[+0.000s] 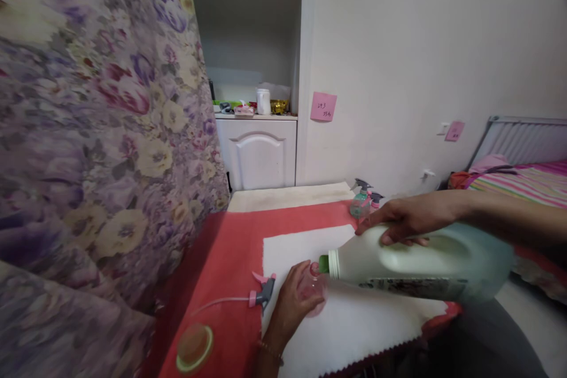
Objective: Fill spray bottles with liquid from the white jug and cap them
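My left hand [292, 301] is wrapped round a small clear pink bottle [313, 288] standing on the white cloth. Its top is uncapped. My right hand [405, 221] grips the handle of a large pale green jug [354, 260], tipped onto its side. The jug's green spout [324, 264] meets the mouth of the pink bottle; whether liquid is flowing I cannot tell. Left of my left hand lies a grey and pink spray trigger [264, 292] with its thin tube stretched out. A round cap with a pale green rim [195, 347] rests nearer the front left.
A white cloth [283, 248] lies over a red cover [234, 230] on the table. Two spray bottles, one green [359, 204], stand at the back right edge. A floral curtain [110, 130] hangs on the left. Behind are a white cabinet [259, 150] and a bed [527, 174].
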A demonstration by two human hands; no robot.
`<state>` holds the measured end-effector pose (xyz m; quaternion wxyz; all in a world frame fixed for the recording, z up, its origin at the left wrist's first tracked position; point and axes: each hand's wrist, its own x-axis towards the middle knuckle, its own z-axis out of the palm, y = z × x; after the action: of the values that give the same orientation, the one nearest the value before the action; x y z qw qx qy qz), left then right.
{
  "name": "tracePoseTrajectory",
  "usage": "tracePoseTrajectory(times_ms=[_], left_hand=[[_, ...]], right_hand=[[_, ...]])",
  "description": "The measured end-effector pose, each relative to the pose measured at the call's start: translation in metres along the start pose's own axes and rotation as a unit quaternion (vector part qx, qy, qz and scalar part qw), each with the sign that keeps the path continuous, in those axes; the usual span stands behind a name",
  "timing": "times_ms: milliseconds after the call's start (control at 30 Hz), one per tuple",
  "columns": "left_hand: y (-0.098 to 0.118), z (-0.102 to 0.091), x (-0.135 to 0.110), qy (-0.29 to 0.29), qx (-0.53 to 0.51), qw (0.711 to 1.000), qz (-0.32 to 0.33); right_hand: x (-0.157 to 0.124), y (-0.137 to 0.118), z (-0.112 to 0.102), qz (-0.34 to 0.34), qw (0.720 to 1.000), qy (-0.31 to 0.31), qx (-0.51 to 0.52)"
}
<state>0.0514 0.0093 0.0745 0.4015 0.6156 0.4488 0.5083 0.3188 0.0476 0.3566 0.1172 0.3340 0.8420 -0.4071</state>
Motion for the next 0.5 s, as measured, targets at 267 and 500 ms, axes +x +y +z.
tracePoseTrajectory(times_ms=[267,500], left_hand=[[0.0015,0.0013,0.0000,0.003,0.000,1.000,-0.003],[0.0041,0.0003,0.0002,0.003,0.009,1.000,-0.003]], right_hand=[[-0.0004,-0.0025,0.0006,0.006,1.000,0.000,-0.003],[0.0006,-0.0001,0.0003,0.000,1.000,-0.001,-0.002]])
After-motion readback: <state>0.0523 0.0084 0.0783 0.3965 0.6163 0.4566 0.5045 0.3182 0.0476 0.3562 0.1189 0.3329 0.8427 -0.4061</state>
